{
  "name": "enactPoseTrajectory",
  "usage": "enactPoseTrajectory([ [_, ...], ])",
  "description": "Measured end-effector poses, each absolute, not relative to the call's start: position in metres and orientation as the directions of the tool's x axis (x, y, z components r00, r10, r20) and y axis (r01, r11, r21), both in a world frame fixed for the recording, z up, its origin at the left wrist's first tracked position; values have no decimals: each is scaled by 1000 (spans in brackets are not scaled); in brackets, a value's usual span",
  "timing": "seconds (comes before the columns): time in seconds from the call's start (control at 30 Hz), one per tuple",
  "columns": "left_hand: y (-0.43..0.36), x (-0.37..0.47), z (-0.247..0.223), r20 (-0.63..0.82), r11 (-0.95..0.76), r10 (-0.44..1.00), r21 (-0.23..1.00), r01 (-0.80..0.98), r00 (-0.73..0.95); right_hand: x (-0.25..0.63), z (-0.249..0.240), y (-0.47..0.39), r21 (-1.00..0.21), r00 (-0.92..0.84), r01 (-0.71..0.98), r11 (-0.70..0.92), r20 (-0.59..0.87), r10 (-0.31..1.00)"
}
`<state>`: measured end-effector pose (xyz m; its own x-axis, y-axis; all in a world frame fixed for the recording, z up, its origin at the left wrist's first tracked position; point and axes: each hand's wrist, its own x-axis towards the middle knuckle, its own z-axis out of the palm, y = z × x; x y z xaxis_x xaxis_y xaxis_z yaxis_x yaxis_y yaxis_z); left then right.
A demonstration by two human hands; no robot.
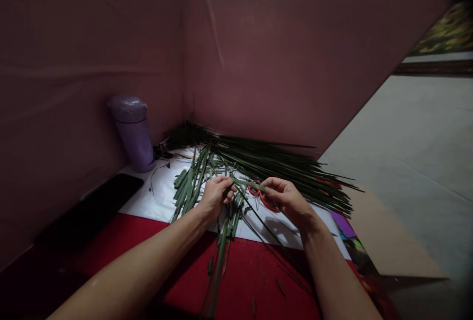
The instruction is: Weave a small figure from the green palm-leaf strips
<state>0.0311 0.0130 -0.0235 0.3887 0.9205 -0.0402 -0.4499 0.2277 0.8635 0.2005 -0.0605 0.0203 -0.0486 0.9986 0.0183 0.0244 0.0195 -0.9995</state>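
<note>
A narrow green leaf strip point(246, 182) is stretched between my two hands, above the white sheet. My left hand point(217, 196) pinches its left end between thumb and fingers. At its right end, my right hand point(283, 197) grips the strip with thumb and forefinger. Red-handled scissors point(269, 203) lie just behind and below the strip, partly covered by my right hand; their blades are hidden. Cut leaf strips point(189, 187) are piled left of my left hand, and more strips point(231, 219) lie beneath both hands.
Long dark leaves point(281, 157) spread along the back wall. A purple tumbler point(133, 135) stands at the left on the white sheet point(142, 201), near a dark flat object point(92, 207). Red cloth point(148, 246) covers the front, with loose leaf scraps on it. Pink walls enclose the back and left.
</note>
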Motion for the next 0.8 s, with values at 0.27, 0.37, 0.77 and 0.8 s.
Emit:
enactPoseTrajectory([
  [0.27, 13, 31, -23, -11, 176, 939, 873, -454, 344, 193, 13, -52, -992, 97, 100, 77, 87, 991],
  [0.37, 13, 30, -22, -26, 180, 946, 871, -456, 322, 198, 6, -47, -992, 189, 98, 75, 92, 978],
  [0.77, 16, 29, -21, -42, 164, 966, 862, -479, 255, 239, 4, -52, -932, 301, 321, -170, -70, 951],
  [0.8, 16, 29, -22, -42, 163, 967, 860, -483, 252, 246, 4, -55, -919, 309, 351, -179, -67, 949],
])
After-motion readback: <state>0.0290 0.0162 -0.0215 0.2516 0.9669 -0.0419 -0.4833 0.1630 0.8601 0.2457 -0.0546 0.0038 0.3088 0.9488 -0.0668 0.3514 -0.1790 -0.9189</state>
